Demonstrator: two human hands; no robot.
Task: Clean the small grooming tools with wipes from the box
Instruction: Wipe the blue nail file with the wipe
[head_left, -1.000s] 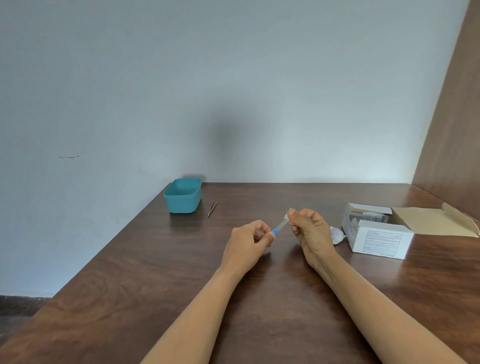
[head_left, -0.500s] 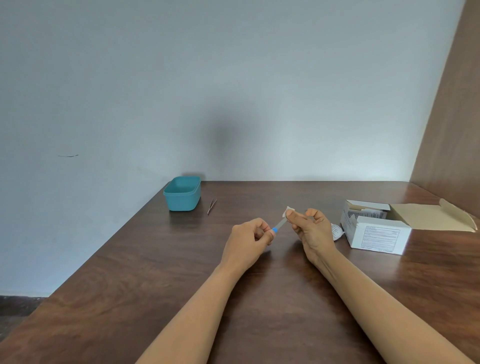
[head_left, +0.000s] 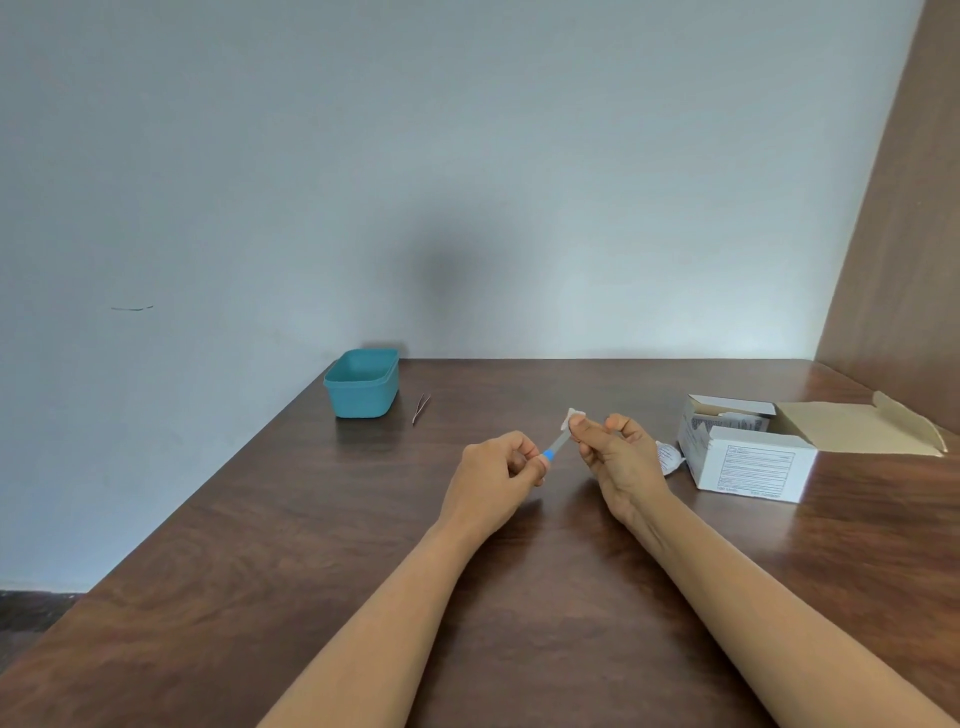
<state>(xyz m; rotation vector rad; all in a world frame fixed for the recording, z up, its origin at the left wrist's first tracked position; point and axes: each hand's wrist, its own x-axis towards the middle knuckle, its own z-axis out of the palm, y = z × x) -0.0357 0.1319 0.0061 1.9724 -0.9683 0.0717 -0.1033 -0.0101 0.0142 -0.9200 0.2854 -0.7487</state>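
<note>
Pinching the blue end of a slim grooming tool (head_left: 558, 445), the left hand (head_left: 493, 478) holds it over the worktop (head_left: 311, 545). The right hand (head_left: 621, 460) grips a white wipe (head_left: 573, 417) closed over the tool's far tip. The open wipe box (head_left: 748, 462) stands near that hand, on its right (a crumpled white packet (head_left: 668, 457) lies between them).
</note>
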